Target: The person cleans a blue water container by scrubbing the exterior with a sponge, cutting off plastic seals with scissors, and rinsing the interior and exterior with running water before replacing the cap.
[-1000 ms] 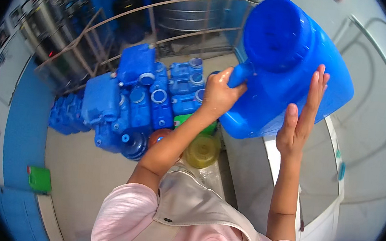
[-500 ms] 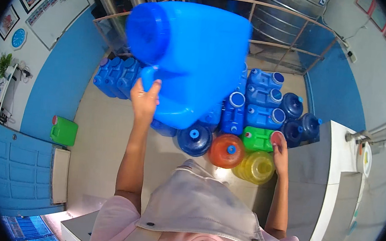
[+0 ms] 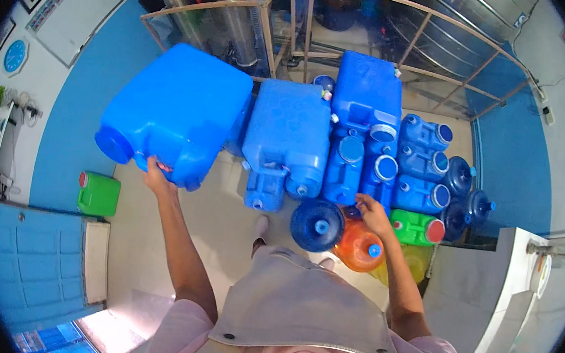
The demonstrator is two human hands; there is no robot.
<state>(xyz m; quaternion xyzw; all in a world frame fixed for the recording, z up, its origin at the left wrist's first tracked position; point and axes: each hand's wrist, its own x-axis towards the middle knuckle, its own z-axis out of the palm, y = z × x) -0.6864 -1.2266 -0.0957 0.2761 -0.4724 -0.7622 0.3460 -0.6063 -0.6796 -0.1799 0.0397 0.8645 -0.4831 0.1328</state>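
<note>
My left hand (image 3: 160, 178) is closed around the handle of a large blue water jug (image 3: 177, 110), which is held up and tilted with its wide cap toward the lower left. My right hand (image 3: 376, 217) hangs over the cluster of containers, holding nothing, fingers loosely bent and apart. It is nearest to a slim blue container (image 3: 345, 172) and an orange round bottle (image 3: 360, 247); whether it touches either I cannot tell. A dark blue round bottle (image 3: 316, 226) stands just left of it. A lighter blue jug (image 3: 288, 126) lies on other containers in the middle.
Another big blue jug (image 3: 369, 90) rests at the back. Blue containers, a green jug with a red cap (image 3: 418, 229) and a yellow bottle (image 3: 416, 261) crowd the right. A green jug (image 3: 98, 194) stands by the left wall. A railing (image 3: 404, 11) borders the back; a counter (image 3: 458, 279) stands right.
The large blue jug has swung left in my left hand, uncovering the jugs behind it. My right hand has left the green jug's red cap and moved left.
</note>
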